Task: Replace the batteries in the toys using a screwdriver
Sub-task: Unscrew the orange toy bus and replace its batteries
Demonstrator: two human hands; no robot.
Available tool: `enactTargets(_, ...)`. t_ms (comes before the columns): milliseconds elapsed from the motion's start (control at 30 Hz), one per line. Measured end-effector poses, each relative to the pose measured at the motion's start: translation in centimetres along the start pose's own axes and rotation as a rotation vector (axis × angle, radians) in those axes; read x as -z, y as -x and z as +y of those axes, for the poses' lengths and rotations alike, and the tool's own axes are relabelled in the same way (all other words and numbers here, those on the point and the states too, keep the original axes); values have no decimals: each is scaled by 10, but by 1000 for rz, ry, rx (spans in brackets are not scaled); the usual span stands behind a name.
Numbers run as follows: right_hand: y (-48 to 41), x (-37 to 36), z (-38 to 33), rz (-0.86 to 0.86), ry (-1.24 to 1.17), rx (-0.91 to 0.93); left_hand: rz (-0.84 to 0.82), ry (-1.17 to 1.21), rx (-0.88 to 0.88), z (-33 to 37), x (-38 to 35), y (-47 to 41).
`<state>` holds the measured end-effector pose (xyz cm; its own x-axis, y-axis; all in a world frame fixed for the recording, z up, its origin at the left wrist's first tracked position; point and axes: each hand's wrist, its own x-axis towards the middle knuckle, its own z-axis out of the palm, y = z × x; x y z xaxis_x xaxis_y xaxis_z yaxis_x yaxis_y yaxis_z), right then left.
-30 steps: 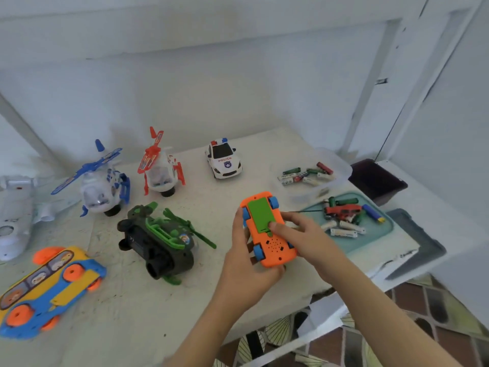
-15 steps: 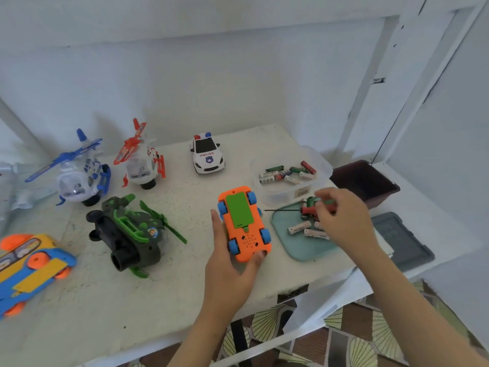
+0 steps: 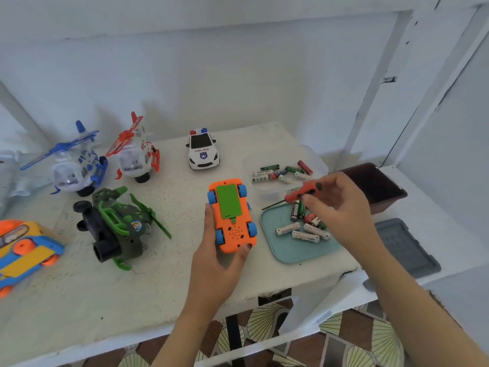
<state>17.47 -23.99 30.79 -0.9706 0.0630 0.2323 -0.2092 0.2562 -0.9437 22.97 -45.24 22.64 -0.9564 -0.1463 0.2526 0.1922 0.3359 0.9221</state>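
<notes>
White counter [image 3: 132,300] against a white wall: left hand [image 3: 214,266] cradles the upturned orange car [image 3: 232,229]; right hand [image 3: 336,205] pinches a red screwdriver [image 3: 303,192] above the teal tray [image 3: 299,252], partly hiding its batteries [image 3: 287,229].

Both bare hands are reaching forward, each one gripping something.

The left hand [image 3: 219,263] is lying palm up and cradling the orange toy car [image 3: 231,215]. Its thumb is running along the car's left side, and one fingertip [image 3: 246,247] is curling over the near right corner. The left forearm is rising from the bottom edge of the view, leaning slightly right. The right hand [image 3: 341,207] is hovering to the right, well apart from the left, with its back facing the camera. Its thumb and fingers are pinching the red handle of the screwdriver [image 3: 301,193], whose dark shaft is pointing left and downward. The right forearm is stretching in from the lower right corner.
</notes>
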Motion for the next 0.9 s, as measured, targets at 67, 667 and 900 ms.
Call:
enactTargets(67,0,-8,-13,33,-87,81,0,-10,-11,-2,0,-1)
enactTargets(667,-3,-42,-54,-250,-94,489,36,-142,-47,-6,0,1)
enactTargets(900,-8,-42,-51,-283,-70,526,38,-130,-55,-5,-1,1)
